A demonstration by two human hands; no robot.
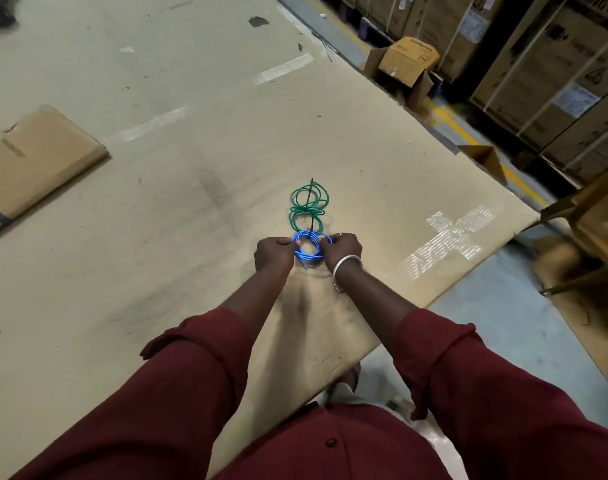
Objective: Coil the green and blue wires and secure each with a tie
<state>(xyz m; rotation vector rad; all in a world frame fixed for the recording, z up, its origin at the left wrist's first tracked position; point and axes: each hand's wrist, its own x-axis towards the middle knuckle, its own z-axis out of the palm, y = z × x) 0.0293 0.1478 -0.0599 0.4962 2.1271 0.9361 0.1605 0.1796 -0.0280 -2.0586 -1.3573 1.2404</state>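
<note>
Head view: left fingers (289,242) and right fingers (331,240) curl round blue wire (304,257), green wire (316,211) just beyond.

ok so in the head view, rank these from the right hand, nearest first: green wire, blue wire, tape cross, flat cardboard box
1. blue wire: coiled, pinched by the right hand itself.
2. green wire: just beyond the blue coil, slightly left.
3. tape cross: off to the right.
4. flat cardboard box: far left.
</note>
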